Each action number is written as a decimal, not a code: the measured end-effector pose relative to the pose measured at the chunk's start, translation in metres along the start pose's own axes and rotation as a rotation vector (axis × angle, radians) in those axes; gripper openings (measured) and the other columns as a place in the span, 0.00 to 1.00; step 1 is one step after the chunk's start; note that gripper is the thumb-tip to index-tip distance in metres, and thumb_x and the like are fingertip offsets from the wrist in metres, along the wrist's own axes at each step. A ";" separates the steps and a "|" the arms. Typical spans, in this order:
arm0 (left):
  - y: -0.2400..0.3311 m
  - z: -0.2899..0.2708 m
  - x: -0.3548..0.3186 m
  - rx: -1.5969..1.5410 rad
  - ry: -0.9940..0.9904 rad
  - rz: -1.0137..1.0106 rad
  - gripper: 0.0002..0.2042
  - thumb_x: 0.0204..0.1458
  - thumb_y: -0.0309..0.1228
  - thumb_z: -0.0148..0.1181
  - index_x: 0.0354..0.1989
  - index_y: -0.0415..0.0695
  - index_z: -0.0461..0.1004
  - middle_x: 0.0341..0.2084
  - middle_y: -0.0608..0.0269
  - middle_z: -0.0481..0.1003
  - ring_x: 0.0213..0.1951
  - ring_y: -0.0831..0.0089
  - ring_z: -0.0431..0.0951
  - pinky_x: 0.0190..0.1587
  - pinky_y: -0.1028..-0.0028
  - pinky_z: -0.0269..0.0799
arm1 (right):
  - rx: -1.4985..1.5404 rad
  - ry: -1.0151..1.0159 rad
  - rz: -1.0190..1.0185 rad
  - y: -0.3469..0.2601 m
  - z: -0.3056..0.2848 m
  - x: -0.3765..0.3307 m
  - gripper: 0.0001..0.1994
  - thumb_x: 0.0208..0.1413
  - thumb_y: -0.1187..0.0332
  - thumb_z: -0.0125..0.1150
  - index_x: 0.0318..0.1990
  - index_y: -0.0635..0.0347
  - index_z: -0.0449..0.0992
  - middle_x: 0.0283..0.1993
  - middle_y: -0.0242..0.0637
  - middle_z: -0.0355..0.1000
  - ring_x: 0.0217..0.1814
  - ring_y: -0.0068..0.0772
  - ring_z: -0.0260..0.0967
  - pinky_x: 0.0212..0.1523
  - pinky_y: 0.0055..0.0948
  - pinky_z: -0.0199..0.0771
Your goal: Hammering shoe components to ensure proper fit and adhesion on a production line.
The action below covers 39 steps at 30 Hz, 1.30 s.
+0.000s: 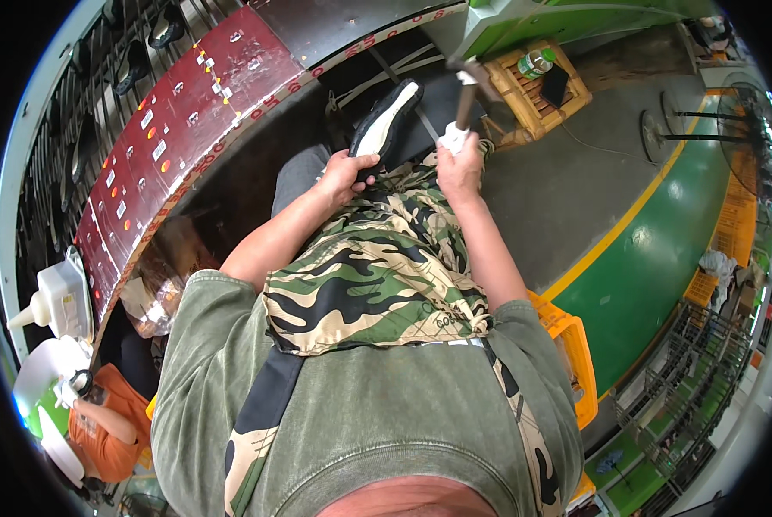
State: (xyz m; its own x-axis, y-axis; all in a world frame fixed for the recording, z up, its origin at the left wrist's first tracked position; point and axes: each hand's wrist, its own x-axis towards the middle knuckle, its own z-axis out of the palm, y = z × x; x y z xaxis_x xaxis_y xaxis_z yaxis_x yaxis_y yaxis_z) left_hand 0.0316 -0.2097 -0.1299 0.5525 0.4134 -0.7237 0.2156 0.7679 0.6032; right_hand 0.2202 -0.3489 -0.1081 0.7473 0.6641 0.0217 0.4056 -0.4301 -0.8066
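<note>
My left hand (349,175) is closed around the heel end of a black shoe (389,122). The shoe's pale underside faces up, and its toe points away to the right. My thumb lies on that pale surface. In my right hand (461,166) is a hammer (464,108), gripped by its handle, which is wrapped in white. The hammer stands up beyond my fist, with its dark head farthest off, to the right of the shoe and apart from it. A camouflage apron (373,276) covers my lap beneath both hands.
A dark red workbench (179,146) curves along the left, with a rack of black shoes (131,67) beyond it. At the far right a bamboo stool (537,121) carries a green-labelled bottle (534,64). Orange crates (584,370) stand close by my right side. A co-worker in orange (106,431) is at lower left.
</note>
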 end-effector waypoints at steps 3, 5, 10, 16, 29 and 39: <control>-0.004 -0.006 0.002 0.044 -0.031 0.031 0.10 0.52 0.29 0.67 0.40 0.42 0.74 0.28 0.66 0.79 0.19 0.79 0.72 0.17 0.79 0.58 | -0.330 -0.257 0.105 0.004 -0.004 0.014 0.19 0.53 0.63 0.67 0.48 0.63 0.70 0.38 0.56 0.78 0.43 0.61 0.77 0.45 0.51 0.75; -0.001 -0.010 0.005 0.031 -0.027 0.021 0.10 0.52 0.29 0.67 0.40 0.43 0.74 0.28 0.66 0.79 0.19 0.79 0.72 0.17 0.79 0.58 | -0.087 -0.265 0.154 -0.009 -0.011 0.022 0.18 0.53 0.64 0.67 0.47 0.64 0.71 0.38 0.56 0.78 0.43 0.60 0.77 0.44 0.50 0.75; -0.004 -0.009 0.003 0.032 -0.028 -0.006 0.10 0.51 0.30 0.67 0.40 0.43 0.74 0.27 0.67 0.78 0.19 0.79 0.72 0.17 0.79 0.57 | 0.055 0.075 -0.132 -0.025 0.000 0.021 0.18 0.54 0.64 0.67 0.47 0.64 0.71 0.39 0.56 0.78 0.44 0.60 0.77 0.44 0.52 0.75; -0.005 -0.009 0.005 0.031 -0.012 0.017 0.11 0.51 0.31 0.68 0.40 0.43 0.74 0.27 0.67 0.78 0.19 0.79 0.72 0.17 0.79 0.58 | -0.110 -0.079 -0.143 -0.042 -0.002 0.036 0.17 0.53 0.63 0.66 0.43 0.66 0.71 0.39 0.57 0.77 0.44 0.62 0.76 0.45 0.51 0.74; -0.004 -0.014 0.002 0.078 0.017 0.018 0.12 0.50 0.32 0.69 0.41 0.44 0.75 0.28 0.68 0.79 0.19 0.79 0.73 0.17 0.80 0.58 | -0.288 -0.237 0.035 -0.015 0.001 0.020 0.17 0.54 0.63 0.66 0.43 0.65 0.71 0.41 0.58 0.77 0.46 0.62 0.75 0.47 0.52 0.74; 0.005 -0.016 0.006 0.104 -0.052 0.026 0.12 0.46 0.24 0.70 0.40 0.41 0.76 0.28 0.63 0.81 0.19 0.79 0.74 0.15 0.81 0.56 | -0.208 -0.269 -0.198 -0.025 0.000 -0.007 0.16 0.55 0.66 0.65 0.46 0.67 0.71 0.33 0.50 0.77 0.34 0.51 0.78 0.35 0.42 0.76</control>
State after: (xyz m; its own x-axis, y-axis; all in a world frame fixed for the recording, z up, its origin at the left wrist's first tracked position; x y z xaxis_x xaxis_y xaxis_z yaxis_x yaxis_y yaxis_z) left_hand 0.0231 -0.1956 -0.1369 0.5995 0.4042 -0.6908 0.2816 0.7014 0.6548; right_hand 0.2049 -0.3430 -0.0884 0.4905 0.8714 -0.0125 0.6468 -0.3736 -0.6649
